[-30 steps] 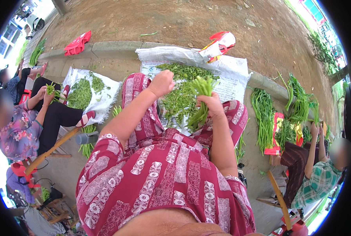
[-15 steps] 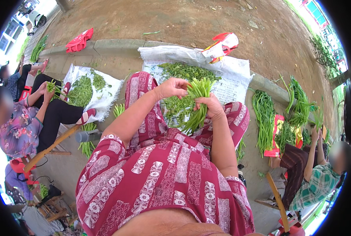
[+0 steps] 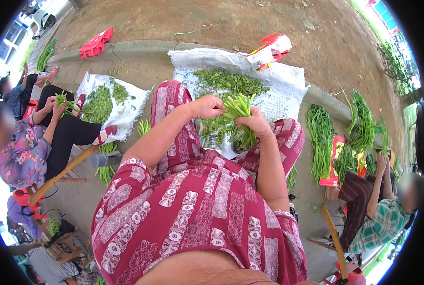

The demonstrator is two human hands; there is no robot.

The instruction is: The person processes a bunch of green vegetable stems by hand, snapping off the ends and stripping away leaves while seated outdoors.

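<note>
A bunch of green leafy-vegetable stems [image 3: 240, 105] stands over my lap, its cut ends pointing up and away from me. Wrapped round its middle is my right hand [image 3: 256, 124], fingers closed. My left hand [image 3: 206, 107] is pinched at the bunch's left edge; whatever lies between its fingertips is too small to make out. Below and beyond both hands, loose torn greens [image 3: 228, 83] are heaped on a white woven sack [image 3: 283, 90] spread on the ground in front of my knees.
At the left, a seated person [image 3: 19, 147] handles stems beside another white sack [image 3: 131, 111]. Another person [image 3: 383, 218] sits at the right near long green bundles [image 3: 320, 142]. A kerb [image 3: 143, 47] runs beyond the sacks, with a red bag [image 3: 96, 42] on it.
My left hand has closed from a looser pinch and sits slightly left of the bunch. The bunch has tilted a little more upright in my right hand.
</note>
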